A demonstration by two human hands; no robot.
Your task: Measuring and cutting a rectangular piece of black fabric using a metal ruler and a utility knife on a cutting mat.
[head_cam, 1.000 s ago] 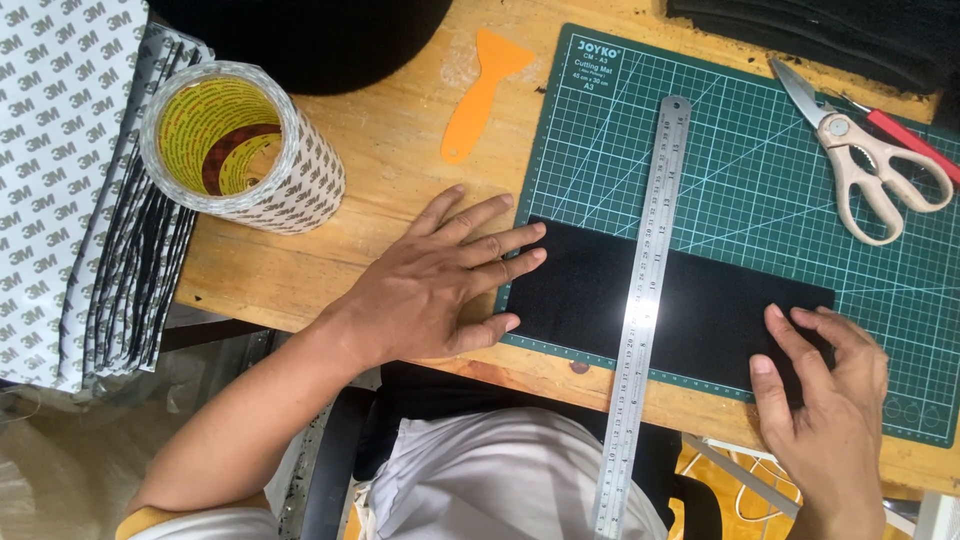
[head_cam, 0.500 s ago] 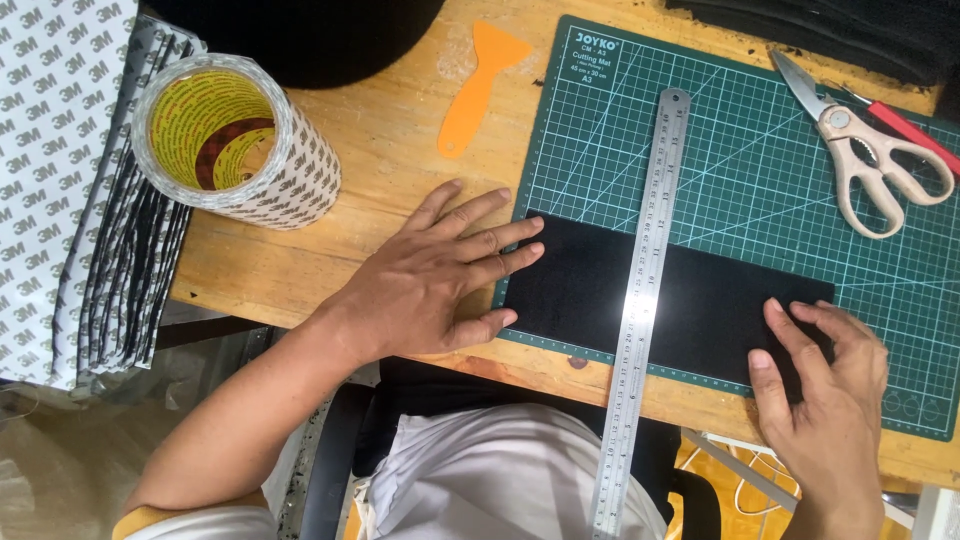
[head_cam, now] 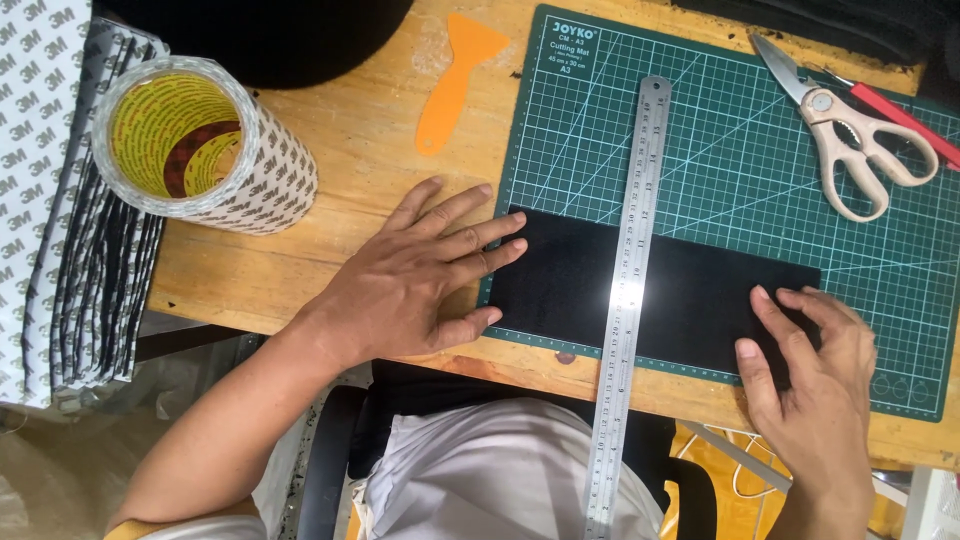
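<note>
ruler: near end off-table | scissors: red handle cut off

The green cutting mat is bare above the black sheet, so a hand can pass there, but the long steel ruler lies across the mat and cuts that room in two. The scissors block the mat's top right corner. Left of the mat, the wood is open between the orange scraper and the big tape roll, down to the left hand.
</note>
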